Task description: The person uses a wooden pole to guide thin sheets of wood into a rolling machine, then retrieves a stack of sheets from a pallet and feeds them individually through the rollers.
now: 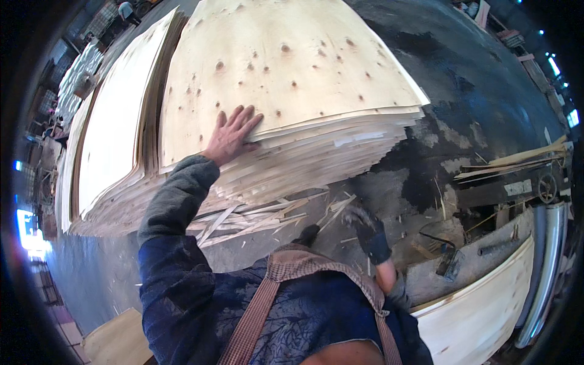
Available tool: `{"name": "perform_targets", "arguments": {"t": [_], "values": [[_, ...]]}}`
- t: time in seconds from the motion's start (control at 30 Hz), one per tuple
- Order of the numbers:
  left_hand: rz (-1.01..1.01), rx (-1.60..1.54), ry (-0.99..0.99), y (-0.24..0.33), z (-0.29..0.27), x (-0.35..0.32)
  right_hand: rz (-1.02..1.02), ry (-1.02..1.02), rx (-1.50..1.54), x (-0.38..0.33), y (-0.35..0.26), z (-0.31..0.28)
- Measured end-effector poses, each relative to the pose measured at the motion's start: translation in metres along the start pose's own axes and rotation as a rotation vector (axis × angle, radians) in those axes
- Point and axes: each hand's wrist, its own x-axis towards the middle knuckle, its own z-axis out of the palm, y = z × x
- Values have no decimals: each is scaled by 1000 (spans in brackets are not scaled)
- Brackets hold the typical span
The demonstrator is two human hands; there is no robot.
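My left hand is bare and lies on the near edge of the top sheet of a tall stack of wood veneer sheets. Its fingers are spread and flat on the pale, knotty surface. My right hand wears a dark glove and hangs by my side, above the floor and apart from the stack. Its fingers look loosely apart, with nothing visible in them, though the dark glove hides detail.
More veneer stacks stand to the left. Broken veneer strips litter the floor below the stack. At right are a machine with a handwheel, a metal roller and a curved veneer sheet. Another person stands far left.
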Motion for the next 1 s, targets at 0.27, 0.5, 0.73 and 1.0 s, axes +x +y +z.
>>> {"name": "perform_targets", "arguments": {"t": [0.27, 0.5, 0.73, 1.0], "values": [[261, 410, 285, -2, 12, 8, 561, -236, 1003, 100, 1, 49], [343, 448, 231, -2, -25, 8, 470, -175, 1740, 187, 32, 87], [335, 509, 218, 4, -19, 7, 497, 423, 1615, 264, 35, 95], [195, 341, 194, 9, -9, 4, 439, 469, 1426, 268, 26, 86]]}}
